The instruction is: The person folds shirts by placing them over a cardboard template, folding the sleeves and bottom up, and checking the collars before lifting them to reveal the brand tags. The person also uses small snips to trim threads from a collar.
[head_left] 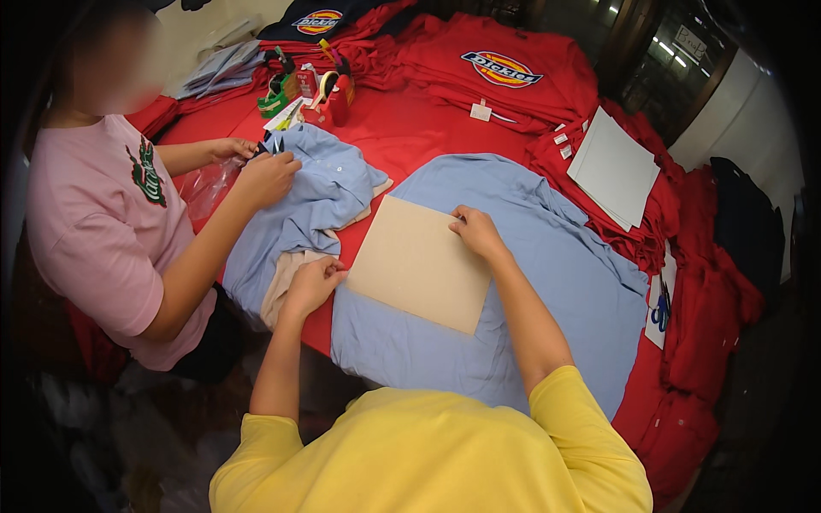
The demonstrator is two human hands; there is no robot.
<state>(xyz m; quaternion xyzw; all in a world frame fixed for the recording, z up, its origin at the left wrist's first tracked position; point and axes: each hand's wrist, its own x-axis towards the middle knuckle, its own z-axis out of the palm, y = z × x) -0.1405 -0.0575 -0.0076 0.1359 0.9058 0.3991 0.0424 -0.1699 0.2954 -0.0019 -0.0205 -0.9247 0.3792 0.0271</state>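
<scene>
A square beige cardboard sheet point(417, 265) lies tilted on a light blue shirt point(547, 282) spread over the table in front of me. My right hand point(475, 231) pinches the sheet's far edge near its right corner. At the sheet's left edge, near the lower corner, the fingers of my left hand point(313, 286) close on the board. Part of the sheet's right side is hidden behind my right hand and forearm.
On my left a co-worker in a pink T-shirt point(94, 231) works with scissors point(278, 145) over another blue shirt point(321, 175). Red garment stacks point(505, 51) stand at the back. White sheets point(614, 167) and blue-handled scissors point(659, 309) lie to the right, tape and tools point(321, 90) farther off.
</scene>
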